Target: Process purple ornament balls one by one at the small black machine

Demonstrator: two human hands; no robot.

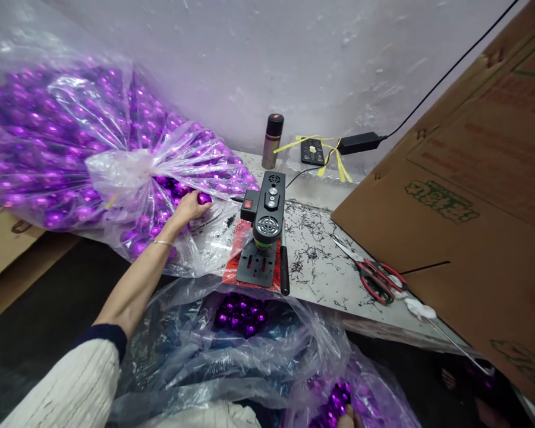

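Observation:
My left hand [191, 208] reaches to the opening of a big clear plastic bag [120, 169] on the left, its fingers closed round a shiny purple ball [204, 198]. Many similar balls fill that bag. At the bottom edge my right hand [348, 419] shows only in part, fingers curled against shiny purple balls [340, 393] in plastic. Between the hands stands a small black press machine [268, 205] with a red switch, a slotted base plate [257, 267] and a black side lever [285, 270]. Another open clear bag [196, 345] lies across my lap, with purple balls [241, 314] inside.
Red-handled scissors [377, 279] lie on the table [312, 279], strewn with black scraps. A large cardboard box [463, 196] leans at the right. Behind stand a bottle [273, 141], a black phone [312, 151] and a power adapter [361, 142] with its cable. Another cardboard box [9, 244] is at the left.

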